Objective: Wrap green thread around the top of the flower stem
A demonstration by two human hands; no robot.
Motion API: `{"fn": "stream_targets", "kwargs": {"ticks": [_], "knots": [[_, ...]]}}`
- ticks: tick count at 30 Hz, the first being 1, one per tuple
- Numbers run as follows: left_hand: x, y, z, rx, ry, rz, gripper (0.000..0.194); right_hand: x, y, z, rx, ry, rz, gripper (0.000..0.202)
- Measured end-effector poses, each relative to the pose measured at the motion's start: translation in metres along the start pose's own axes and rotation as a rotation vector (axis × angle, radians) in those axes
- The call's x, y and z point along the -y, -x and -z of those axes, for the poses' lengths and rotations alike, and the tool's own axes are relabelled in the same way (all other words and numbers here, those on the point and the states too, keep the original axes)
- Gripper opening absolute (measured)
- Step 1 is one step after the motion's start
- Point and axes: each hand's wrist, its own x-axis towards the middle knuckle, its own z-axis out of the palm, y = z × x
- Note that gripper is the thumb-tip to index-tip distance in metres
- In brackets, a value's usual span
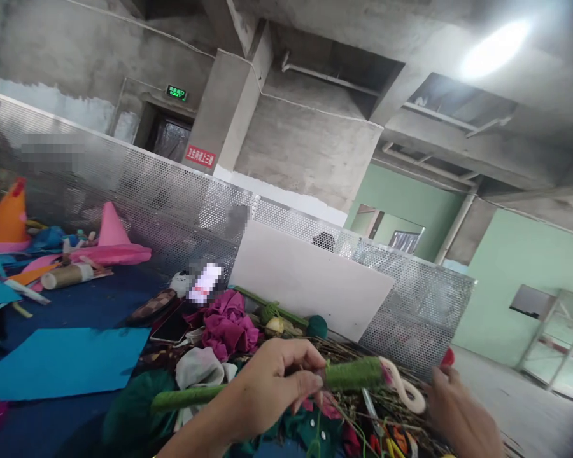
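Observation:
My left hand (267, 381) is closed, thumb against fingers, on a stick wrapped in green yarn (356, 374). A cream S-curved piece (405, 388) sticks out of its right end, with a bit of pink at the joint. Behind my left forearm another green wrapped length (186, 398) shows; whether it is the same stick I cannot tell. My right hand (461, 410), slightly blurred, is just right of the cream curve, its fingers curled in. What they hold, if anything, is hidden. Below the stick lie scissors (372, 412) and dark green cloth (310, 429).
Twiggy dry stems (344, 350), crumpled magenta cloth (229, 324) and a lit phone (205, 283) crowd the table. Blue sheet (67, 362) and pink cone hat (112, 235) lie left. A perforated metal screen (172, 203) with a white board (310, 273) stands behind.

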Motion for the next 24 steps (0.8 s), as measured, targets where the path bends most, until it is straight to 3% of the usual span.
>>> {"fn": "stream_targets", "kwargs": {"ticks": [2,5,7,8,11,13,16,18,21,24], "knots": [[-0.002,-0.002,0.002,-0.065,-0.043,-0.045,0.011,0.028,0.015,-0.006,-0.015,-0.017,0.132,0.031],[-0.001,-0.005,-0.002,-0.126,-0.119,-0.067,0.013,0.075,0.042,-0.019,0.035,-0.388,0.245,0.029],[0.0,-0.006,-0.007,-0.131,-0.165,-0.063,0.013,0.102,0.06,-0.028,0.088,-0.733,0.144,0.032],[0.001,-0.007,-0.01,-0.119,-0.185,-0.057,0.012,0.114,0.069,-0.031,0.154,-0.913,0.055,0.037],[0.004,-0.01,-0.017,-0.074,-0.221,-0.036,0.012,0.141,0.091,-0.035,0.514,-1.499,-0.113,0.06],[0.007,-0.014,-0.021,-0.042,-0.241,-0.019,0.014,0.152,0.099,-0.035,0.668,-1.726,-0.173,0.072],[0.012,-0.021,-0.024,-0.003,-0.273,0.013,0.016,0.156,0.099,-0.032,0.728,-1.763,-0.229,0.069],[0.014,-0.024,-0.024,0.034,-0.259,0.023,0.017,0.146,0.093,-0.029,0.771,-1.653,-0.261,0.053],[0.017,-0.026,-0.024,0.084,-0.249,0.035,0.016,0.123,0.08,-0.024,0.937,-1.439,-0.273,0.031],[0.018,-0.027,-0.025,0.09,-0.358,0.077,0.015,0.105,0.064,-0.02,0.938,-1.458,-0.296,0.039]]}}
